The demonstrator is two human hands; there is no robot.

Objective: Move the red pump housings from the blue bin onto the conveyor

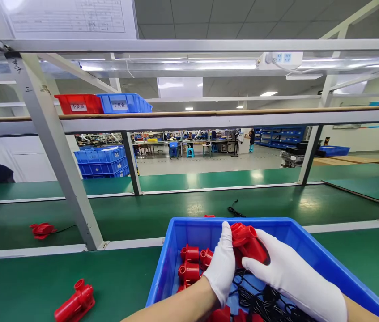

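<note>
Both of my hands wear white gloves and meet above a blue plastic bin (232, 221). Between them is a red plastic housing (250, 243) with round, pipe-like openings at its top. My left hand (223, 264) presses its left side, fingers pointing up. From the right, my right hand (273, 264) wraps around it, thumb below. Part of the housing is hidden by the gloves. Under my hands, similar red housings (189, 271) lie in the bin's left side. Coiled black cables (259, 302) fill its lower right.
A loose red housing (77, 302) lies on the green bench at left. Farther back, another red part (42, 230) with a black wire rests on the green belt. Metal posts (60, 156) hold a shelf with red (78, 103) and blue boxes (124, 103).
</note>
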